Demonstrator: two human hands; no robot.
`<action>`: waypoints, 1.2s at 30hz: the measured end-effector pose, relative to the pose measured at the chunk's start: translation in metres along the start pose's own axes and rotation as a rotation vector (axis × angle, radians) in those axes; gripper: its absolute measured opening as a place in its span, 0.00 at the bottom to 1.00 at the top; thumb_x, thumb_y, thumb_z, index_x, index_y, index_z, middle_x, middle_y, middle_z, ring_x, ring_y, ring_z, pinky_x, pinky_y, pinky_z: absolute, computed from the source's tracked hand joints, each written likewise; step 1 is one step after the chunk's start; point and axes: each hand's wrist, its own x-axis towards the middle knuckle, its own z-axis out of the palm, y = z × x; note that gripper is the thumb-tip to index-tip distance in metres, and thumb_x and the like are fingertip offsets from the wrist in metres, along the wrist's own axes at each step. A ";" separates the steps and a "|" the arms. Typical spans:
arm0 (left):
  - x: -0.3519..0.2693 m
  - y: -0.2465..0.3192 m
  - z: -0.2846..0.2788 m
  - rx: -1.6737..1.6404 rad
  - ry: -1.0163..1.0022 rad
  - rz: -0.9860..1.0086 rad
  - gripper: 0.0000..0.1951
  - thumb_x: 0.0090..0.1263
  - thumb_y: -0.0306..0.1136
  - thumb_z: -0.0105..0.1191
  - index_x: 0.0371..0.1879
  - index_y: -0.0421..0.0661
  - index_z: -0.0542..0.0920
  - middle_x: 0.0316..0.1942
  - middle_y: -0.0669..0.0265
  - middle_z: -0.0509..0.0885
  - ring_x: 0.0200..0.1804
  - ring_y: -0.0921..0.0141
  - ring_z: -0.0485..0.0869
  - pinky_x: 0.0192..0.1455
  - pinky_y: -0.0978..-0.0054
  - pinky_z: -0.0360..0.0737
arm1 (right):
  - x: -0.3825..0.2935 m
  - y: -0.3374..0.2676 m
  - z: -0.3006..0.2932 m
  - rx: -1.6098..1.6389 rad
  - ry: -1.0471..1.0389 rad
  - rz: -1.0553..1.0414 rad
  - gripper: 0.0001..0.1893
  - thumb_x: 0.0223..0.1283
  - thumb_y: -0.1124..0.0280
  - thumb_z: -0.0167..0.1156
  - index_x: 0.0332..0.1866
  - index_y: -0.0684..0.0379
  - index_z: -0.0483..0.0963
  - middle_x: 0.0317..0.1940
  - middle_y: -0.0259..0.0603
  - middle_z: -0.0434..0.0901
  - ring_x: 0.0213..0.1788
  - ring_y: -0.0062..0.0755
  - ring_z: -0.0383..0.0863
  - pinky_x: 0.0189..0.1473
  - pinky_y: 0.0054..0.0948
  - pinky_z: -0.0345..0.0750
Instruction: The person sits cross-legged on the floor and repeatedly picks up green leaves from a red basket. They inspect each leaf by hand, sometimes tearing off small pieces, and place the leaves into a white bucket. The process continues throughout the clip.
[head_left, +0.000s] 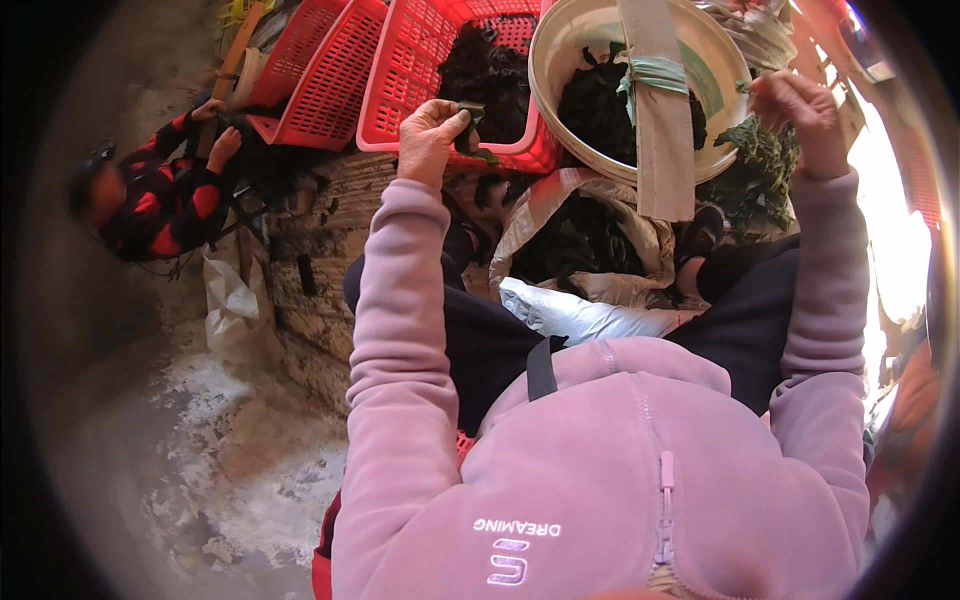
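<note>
My left hand (426, 139) pinches a dark green strip, apparently seaweed (474, 142), between thumb and fingers above the near rim of a red plastic basket (397, 82). Dark wet leafy seaweed (487, 82) lies in that basket. To the right, my right hand (795, 109) is raised beside a round cream tub (555, 90), its fingers curled and slightly blurred. A small green scrap (742, 87) shows at its fingertips; whether they grip it is unclear. Across the tub lies a flat board (664, 150) bound with green cloth (656, 73). Dark leaves (596, 112) fill the tub's bottom.
An open woven sack (517, 232) of dark leaves stands between my feet. Green leafy pieces (765, 165) are heaped right of the tub. Another person (169, 187) sits at left beside more red baskets (319, 75). A white plastic sheet (585, 311) lies across my lap.
</note>
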 end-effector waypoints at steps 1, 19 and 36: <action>-0.012 0.017 0.008 -0.002 -0.038 0.038 0.03 0.62 0.22 0.54 0.33 0.36 0.76 0.25 0.64 0.81 0.23 0.75 0.78 0.26 0.81 0.75 | -0.007 -0.015 0.013 -0.005 -0.153 0.057 0.14 0.62 0.61 0.54 0.35 0.63 0.79 0.24 0.33 0.80 0.20 0.14 0.73 0.21 0.13 0.68; -0.153 0.023 0.126 -0.335 -0.420 -0.511 0.40 0.66 0.66 0.25 0.37 0.38 0.80 0.39 0.55 0.83 0.35 0.68 0.81 0.40 0.73 0.77 | -0.101 -0.059 0.137 0.862 -0.063 0.303 0.14 0.65 0.66 0.50 0.47 0.66 0.73 0.38 0.45 0.80 0.40 0.34 0.82 0.44 0.31 0.81; -0.155 0.055 0.146 -0.145 -0.456 0.004 0.06 0.54 0.24 0.55 0.30 0.38 0.81 0.22 0.69 0.80 0.22 0.81 0.75 0.24 0.86 0.68 | -0.117 -0.029 0.132 0.417 0.005 -0.427 0.08 0.59 0.78 0.54 0.40 0.67 0.77 0.45 0.45 0.78 0.47 0.26 0.76 0.51 0.22 0.72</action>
